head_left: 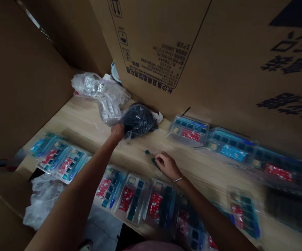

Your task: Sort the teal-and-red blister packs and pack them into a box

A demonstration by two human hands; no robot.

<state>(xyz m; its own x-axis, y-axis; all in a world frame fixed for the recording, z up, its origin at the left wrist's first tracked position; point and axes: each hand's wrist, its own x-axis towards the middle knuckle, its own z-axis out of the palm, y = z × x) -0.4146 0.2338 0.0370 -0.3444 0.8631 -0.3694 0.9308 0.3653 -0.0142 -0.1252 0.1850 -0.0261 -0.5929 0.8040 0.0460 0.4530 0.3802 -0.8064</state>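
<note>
The left hand clutches a dark-filled clear plastic bag; the right hand pinches a small dark-green piece.

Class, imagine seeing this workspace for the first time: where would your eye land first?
Probably on the large brown cardboard panel with upside-down black printing, filling the upper right behind the pale wooden table. Next come the clear plastic packs with red or blue patterned pieces, lined along the table's near edge and beside the panel. Around mid-table, the left hand touches a clear plastic bag of black material.
</note>
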